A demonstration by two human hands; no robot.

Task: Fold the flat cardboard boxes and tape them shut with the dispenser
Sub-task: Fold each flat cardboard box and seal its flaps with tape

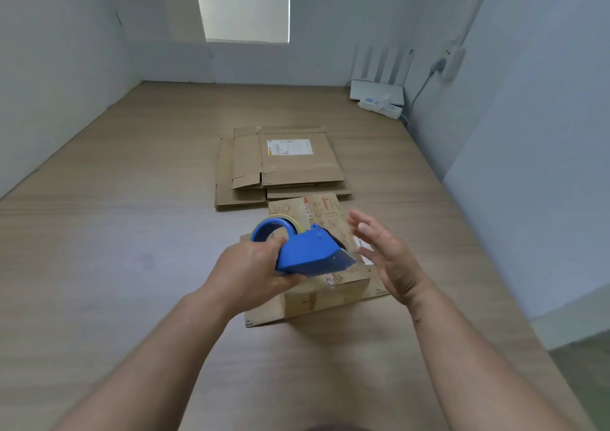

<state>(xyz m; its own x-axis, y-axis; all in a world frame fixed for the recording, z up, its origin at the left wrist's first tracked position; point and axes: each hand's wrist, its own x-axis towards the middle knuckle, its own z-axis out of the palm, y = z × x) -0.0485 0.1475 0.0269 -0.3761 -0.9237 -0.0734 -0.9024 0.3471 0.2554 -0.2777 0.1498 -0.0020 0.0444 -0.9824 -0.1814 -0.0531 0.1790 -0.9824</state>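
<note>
My left hand (pixel 252 270) grips a blue tape dispenser (pixel 307 250) holding a yellowish tape roll, raised above a small folded cardboard box (pixel 325 293) with brown printed patterns. The dispenser's cutting end points right, toward my right hand (pixel 384 254). That hand hovers open, fingers spread, just right of the dispenser and over the box's right side, touching nothing. The box sits on a flat piece of cardboard (pixel 264 315). Further back lies a stack of flat cardboard boxes (pixel 280 166); the top one carries a white label.
Everything rests on a light wooden surface (pixel 132 232) enclosed by pale walls. A white router with antennas (pixel 378 90) and a power strip sit in the far right corner, a cable running up to a wall socket.
</note>
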